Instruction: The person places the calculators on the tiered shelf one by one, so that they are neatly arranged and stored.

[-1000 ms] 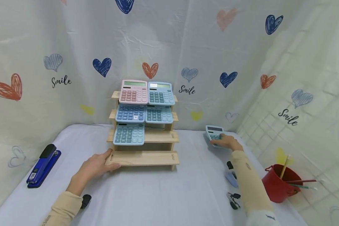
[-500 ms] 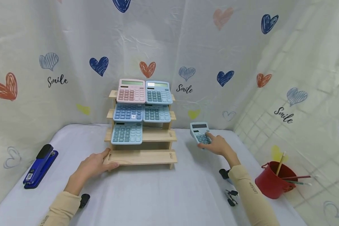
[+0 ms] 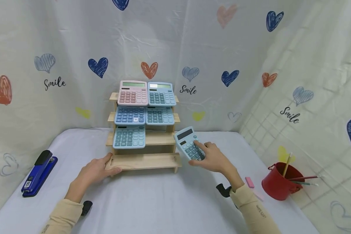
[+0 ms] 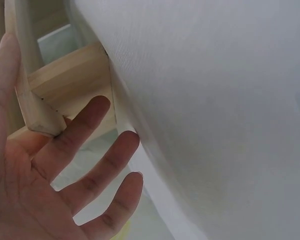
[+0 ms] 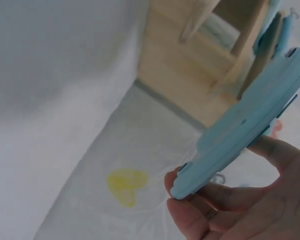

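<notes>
A stepped wooden rack [image 3: 147,161] stands at the back of the table with several calculators on its upper tiers: a pink calculator [image 3: 133,93] and blue ones beside and below it. My left hand [image 3: 97,169] rests with straight fingers against the rack's bottom left corner [image 4: 39,118]. My right hand [image 3: 213,158] grips a light blue calculator [image 3: 189,143] in the air just right of the rack, thumb on the keys, fingers under its back [image 5: 240,140].
A blue stapler [image 3: 38,173] lies at the left edge. A red bucket [image 3: 279,186] with pencils stands at the right, a pink eraser [image 3: 249,182] beside it. Small black clips [image 3: 87,206] lie near both sleeves. Heart-printed cloth walls close in the back and right.
My right hand has lifted the light blue calculator from the far right of the table and carried it left toward the rack. The left hand has stayed on the rack.
</notes>
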`<state>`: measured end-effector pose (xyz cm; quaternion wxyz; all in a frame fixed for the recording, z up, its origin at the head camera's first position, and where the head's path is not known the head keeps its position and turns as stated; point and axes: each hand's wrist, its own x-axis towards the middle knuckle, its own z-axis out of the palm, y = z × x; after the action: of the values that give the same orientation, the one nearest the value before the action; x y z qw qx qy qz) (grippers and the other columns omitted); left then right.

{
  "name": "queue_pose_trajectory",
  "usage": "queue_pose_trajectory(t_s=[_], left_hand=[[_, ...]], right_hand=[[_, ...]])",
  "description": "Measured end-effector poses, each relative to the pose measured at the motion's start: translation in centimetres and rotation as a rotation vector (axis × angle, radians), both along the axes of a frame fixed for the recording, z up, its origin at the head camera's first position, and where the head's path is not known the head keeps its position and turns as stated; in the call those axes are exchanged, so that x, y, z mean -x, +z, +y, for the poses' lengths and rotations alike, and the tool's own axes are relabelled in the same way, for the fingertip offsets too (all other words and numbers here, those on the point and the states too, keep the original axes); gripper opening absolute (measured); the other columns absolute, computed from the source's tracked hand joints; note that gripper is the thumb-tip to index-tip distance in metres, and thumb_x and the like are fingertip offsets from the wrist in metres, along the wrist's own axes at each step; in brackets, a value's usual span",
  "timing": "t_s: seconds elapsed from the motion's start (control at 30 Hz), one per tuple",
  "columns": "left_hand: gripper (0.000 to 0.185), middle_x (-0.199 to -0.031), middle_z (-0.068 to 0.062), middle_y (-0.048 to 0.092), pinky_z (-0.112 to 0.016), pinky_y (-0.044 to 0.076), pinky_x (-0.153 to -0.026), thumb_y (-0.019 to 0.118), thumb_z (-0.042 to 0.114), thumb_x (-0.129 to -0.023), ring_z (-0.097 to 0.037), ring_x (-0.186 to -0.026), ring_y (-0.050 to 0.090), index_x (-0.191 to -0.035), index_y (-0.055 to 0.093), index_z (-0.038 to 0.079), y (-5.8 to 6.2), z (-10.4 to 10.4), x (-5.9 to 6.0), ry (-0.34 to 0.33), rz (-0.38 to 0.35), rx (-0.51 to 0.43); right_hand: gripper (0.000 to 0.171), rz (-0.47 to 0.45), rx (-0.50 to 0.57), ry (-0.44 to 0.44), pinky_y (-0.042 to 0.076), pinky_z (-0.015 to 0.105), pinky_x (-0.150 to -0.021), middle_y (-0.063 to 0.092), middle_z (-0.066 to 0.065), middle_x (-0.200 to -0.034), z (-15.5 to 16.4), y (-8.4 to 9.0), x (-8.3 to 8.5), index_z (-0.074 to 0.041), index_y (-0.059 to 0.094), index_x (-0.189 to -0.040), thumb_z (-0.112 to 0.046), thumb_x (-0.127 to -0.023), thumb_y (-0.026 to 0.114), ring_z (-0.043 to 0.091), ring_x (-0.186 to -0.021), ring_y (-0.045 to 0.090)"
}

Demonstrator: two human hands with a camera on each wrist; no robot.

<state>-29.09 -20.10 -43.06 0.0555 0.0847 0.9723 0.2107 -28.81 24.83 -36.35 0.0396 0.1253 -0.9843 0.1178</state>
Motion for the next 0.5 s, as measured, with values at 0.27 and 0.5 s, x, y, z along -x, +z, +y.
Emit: queue_pose_trajectory(t_s=[0.27, 0.5], left_hand=[[0.109, -0.137, -0.039, 0.053, -0.056, 0.05, -0.079, 0.059, 0.076, -0.084, -0.043, -0.105, 0.063, -0.155, 0.031, -0.001, 0.0, 0.0, -0.1, 0.002, 0.0, -0.005], [0.108, -0.138, -0.039, 0.052, -0.057, 0.051, -0.078, 0.059, 0.076, -0.084, -0.046, -0.107, 0.063, -0.155, 0.031, -0.001, 0.1, 0.0, -0.1, 0.0, 0.003, 0.001]], right_hand=[[0.09, 0.062, -0.044, 0.093, 0.046, 0.053, -0.092, 0.05, 0.025, -0.143, -3.5, 0.2, -1.2, -0.028, 0.046, -0.151, -0.07, -0.074, 0.068, 0.039, -0.122, 0.051], [0.085, 0.153, -0.086, 0.164, 0.043, 0.053, -0.095, 0.053, 0.025, -0.139, -5.9, 0.2, -0.3, -0.024, 0.052, -0.147, -0.067, -0.074, 0.067, 0.04, -0.122, 0.051]])
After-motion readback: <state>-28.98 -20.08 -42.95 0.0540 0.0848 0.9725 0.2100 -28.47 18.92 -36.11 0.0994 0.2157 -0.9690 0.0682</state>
